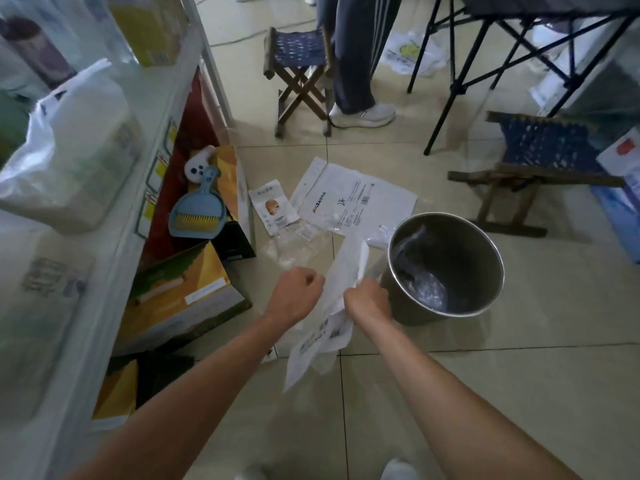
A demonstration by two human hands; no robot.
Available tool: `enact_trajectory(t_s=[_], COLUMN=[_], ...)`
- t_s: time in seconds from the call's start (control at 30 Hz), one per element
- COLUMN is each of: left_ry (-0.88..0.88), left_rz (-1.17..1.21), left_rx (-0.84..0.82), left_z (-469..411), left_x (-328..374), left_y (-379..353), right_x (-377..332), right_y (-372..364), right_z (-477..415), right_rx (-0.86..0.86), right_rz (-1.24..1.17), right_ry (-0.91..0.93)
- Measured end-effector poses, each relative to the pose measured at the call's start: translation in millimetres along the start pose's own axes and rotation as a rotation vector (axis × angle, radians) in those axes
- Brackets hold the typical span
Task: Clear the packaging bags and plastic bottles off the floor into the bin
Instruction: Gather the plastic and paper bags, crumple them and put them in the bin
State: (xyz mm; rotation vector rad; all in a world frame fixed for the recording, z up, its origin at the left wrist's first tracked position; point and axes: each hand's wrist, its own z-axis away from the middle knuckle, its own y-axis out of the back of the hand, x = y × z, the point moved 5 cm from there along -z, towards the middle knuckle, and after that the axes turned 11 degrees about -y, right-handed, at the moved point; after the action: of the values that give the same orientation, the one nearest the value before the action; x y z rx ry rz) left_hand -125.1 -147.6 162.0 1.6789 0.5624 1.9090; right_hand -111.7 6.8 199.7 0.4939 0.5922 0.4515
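Bin (481, 271) holds clear crumpled plastic (420, 275).

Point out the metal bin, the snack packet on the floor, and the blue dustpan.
metal bin (485, 268), head view, inner wall.
snack packet (273, 206), head view, printed front.
blue dustpan (197, 213), head view, pan beside the yellow bristles.

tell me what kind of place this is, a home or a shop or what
Probably a small shop or stockroom, though I can't be sure. A white shelf unit on the left holds bagged goods with cartons stacked beneath, a folding table stands on the tiled floor, and low woven stools sit nearby.
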Motion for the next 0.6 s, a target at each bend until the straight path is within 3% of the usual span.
enact_trajectory(t_s=[0.1, 0.27, 0.47, 0.6], left_ry=[0.121, 0.237, 0.312, 0.321], left_rz=[-0.185, -0.212, -0.317, -0.411], left_rx=[-0.06, -0.147, -0.456, -0.477], left_z=[-37.3, -91.8, -134.2, -145.3], left_x=[-56.7, -129.5, -195.4, -210.2], left_y=[-4.7, -23.8, -86.1, -106.7], right_x=[-11.3, -25.2, -31.3, -29.7], right_y=[-4.7, -10.7, -27.2, -29.1], right_z=[-17.7, -40.2, -69.4, -85.5], right_rx=[0.076, 0.187, 0.151, 0.145], right_rz=[0.077, 0.27, 0.464, 0.51], right_ry=[0.007, 0.033, 0.063, 0.059])
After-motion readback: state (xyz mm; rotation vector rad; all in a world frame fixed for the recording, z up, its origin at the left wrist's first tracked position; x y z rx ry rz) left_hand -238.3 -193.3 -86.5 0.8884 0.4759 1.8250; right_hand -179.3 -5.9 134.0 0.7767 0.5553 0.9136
